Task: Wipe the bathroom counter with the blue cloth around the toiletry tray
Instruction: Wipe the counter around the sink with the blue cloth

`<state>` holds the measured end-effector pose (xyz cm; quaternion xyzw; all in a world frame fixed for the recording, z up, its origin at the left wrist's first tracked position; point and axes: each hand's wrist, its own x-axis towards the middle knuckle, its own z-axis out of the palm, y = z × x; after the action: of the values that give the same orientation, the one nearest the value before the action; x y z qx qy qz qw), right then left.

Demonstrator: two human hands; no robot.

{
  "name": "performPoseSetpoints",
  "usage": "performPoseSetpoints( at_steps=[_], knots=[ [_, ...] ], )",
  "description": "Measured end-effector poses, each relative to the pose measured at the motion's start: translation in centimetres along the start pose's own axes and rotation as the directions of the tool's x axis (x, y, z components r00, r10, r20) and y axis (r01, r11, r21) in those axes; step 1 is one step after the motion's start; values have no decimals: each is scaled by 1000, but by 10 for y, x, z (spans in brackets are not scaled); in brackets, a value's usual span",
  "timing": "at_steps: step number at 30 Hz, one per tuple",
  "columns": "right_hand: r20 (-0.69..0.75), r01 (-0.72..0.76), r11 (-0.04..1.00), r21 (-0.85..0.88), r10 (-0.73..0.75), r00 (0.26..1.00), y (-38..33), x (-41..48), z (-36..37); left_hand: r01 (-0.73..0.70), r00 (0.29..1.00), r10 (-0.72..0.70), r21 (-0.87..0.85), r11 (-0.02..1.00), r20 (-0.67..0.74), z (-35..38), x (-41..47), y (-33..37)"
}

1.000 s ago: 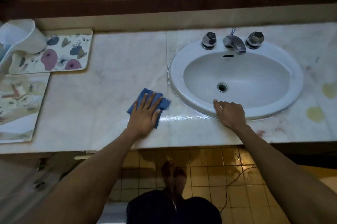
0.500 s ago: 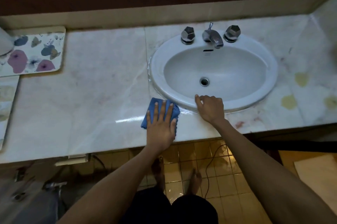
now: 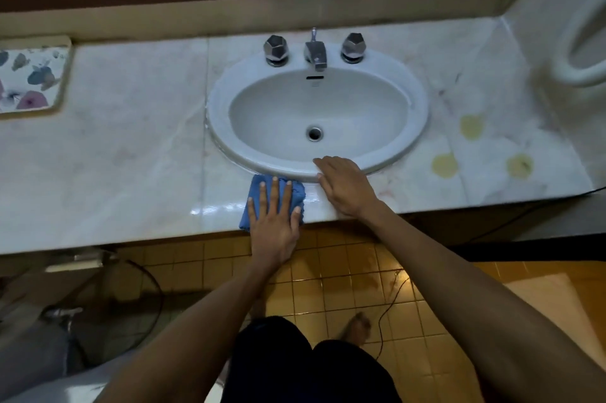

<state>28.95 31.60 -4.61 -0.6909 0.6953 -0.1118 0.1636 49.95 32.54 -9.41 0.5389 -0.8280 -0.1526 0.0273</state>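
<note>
The blue cloth point(image 3: 255, 202) lies on the pale marble counter point(image 3: 131, 153) at its front edge, just below the sink's rim. My left hand point(image 3: 273, 222) presses flat on the cloth with fingers straight and spread. To its right, my right hand point(image 3: 344, 187) rests on the counter edge, fingertips touching the front rim of the white sink point(image 3: 416, 127). The floral toiletry tray point(image 3: 29, 77) sits far left at the back, partly cut off by the frame.
Two chrome knobs and a faucet point(image 3: 315, 53) stand behind the basin. Yellowish stains point(image 3: 471, 127) mark the counter right of the sink. A white curved fixture point(image 3: 577, 41) hangs on the right wall. Below are yellow floor tiles point(image 3: 328, 271) with a thin cable and my bare foot.
My left hand has slid the cloth rightward along the front edge, from the open counter to just under the sink beside my right hand. The view has shifted right; the tray is nearly out of frame.
</note>
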Motion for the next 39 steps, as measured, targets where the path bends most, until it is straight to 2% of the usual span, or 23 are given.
performPoseSetpoints(
  at_steps=[3, 7, 10, 14, 18, 22, 24, 26, 28, 30, 31, 32, 33, 35, 36, 37, 39],
  knots=[
    [-13, 12, 1000, -19, -12, 1000, 31, -25, -17, -38, 999, 38, -23, 999, -12, 17, -10, 55],
    [-56, -89, 991, 98, 95, 994, 84, -71, -49, -62, 998, 62, -68, 996, 1, 42, -4, 137],
    [-129, -170, 979, 115, 184, 974, 137, -110, -80, -81, 997, 82, -94, 992, 9, 54, 13, 185],
    [-191, -345, 925, 158, 372, 909, 203, -161, -111, -45, 999, 43, -153, 987, -15, 63, 29, 231],
    [-243, -455, 856, 244, 508, 826, 249, -199, -114, -167, 985, 171, -222, 961, 1, 70, 70, 283],
    [-223, -563, 768, 307, 633, 742, 282, -212, -105, -67, 996, 86, -494, 867, 17, 65, 121, 332],
    [-217, -597, 730, 333, 676, 704, 298, -209, -105, -137, 987, 157, -421, 897, 14, 68, 125, 342],
    [-235, -615, 704, 355, 704, 670, 313, -203, -110, -345, 930, 364, -223, 912, 49, 73, 109, 338],
    [-237, -616, 696, 370, 712, 661, 325, -196, -115, -546, 822, 554, -98, 832, 132, 73, 89, 316],
    [-216, -637, 676, 371, 729, 649, 338, -192, -123, -655, 729, 649, -52, 753, 219, 65, 91, 288],
    [-196, -647, 672, 360, 733, 652, 342, -191, -125, -672, 715, 659, -30, 740, 234, 60, 98, 278],
    [-179, -653, 675, 344, 730, 660, 346, -190, -126, -650, 739, 633, -6, 760, 231, 57, 107, 275],
    [-164, -656, 680, 327, 725, 669, 350, -190, -127, -587, 792, 573, 6, 809, 212, 56, 116, 278],
    [-135, -663, 687, 298, 718, 683, 357, -190, -127, -411, 902, 406, 3, 912, 151, 62, 123, 304],
    [-124, -664, 692, 282, 713, 691, 359, -192, -126, -348, 930, 344, 10, 937, 126, 67, 118, 321],
    [-120, -663, 702, 260, 704, 700, 362, -194, -124, -331, 937, 327, 15, 944, 122, 73, 110, 335],
    [-122, -658, 725, 205, 686, 718, 368, -198, -123, -452, 878, 440, 20, 892, 188, 80, 91, 343]
  ],
)
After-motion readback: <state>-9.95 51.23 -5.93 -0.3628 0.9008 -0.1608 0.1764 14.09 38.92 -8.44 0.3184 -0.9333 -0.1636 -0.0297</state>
